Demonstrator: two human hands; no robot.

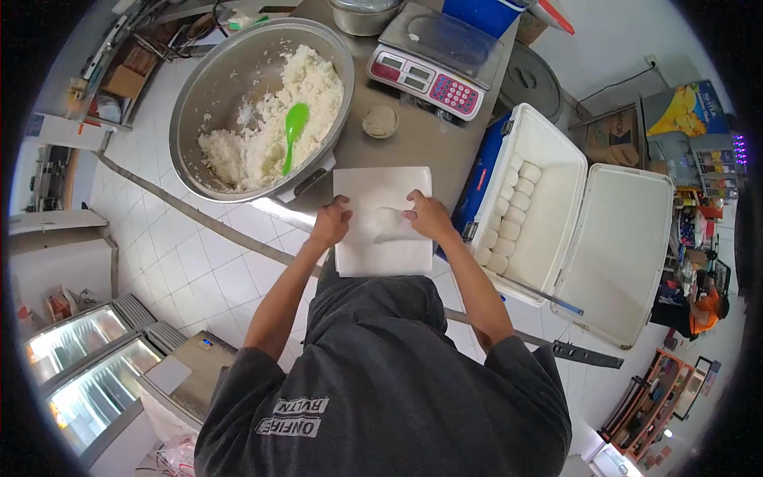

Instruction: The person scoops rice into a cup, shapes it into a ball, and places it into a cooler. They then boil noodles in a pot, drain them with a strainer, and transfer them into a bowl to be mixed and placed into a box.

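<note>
White wrapping paper (pixel 383 258) lies at the near edge of the metal table, and a rounded bulge shows in its middle. My left hand (pixel 331 222) pinches the left side of the paper with its fingers curled. On the opposite side, my right hand (pixel 429 216) grips the paper between thumb and fingers. Whatever makes the bulge is hidden beneath the sheet. Just beyond the paper sits a small round portion of rice (pixel 380 122). A large metal basin (pixel 184 119) at the left holds cooked rice (pixel 306 83), with a green rice paddle (pixel 294 131) resting on it.
A digital scale (pixel 429 79) stands at the back of the table (pixel 445 147). To the right, an open cooler (pixel 544 215) contains rows of white wrapped bundles (pixel 513 211); its lid (pixel 616 246) hangs outward. A metal pot (pixel 364 20) is behind. Another person (pixel 703 306) appears far right.
</note>
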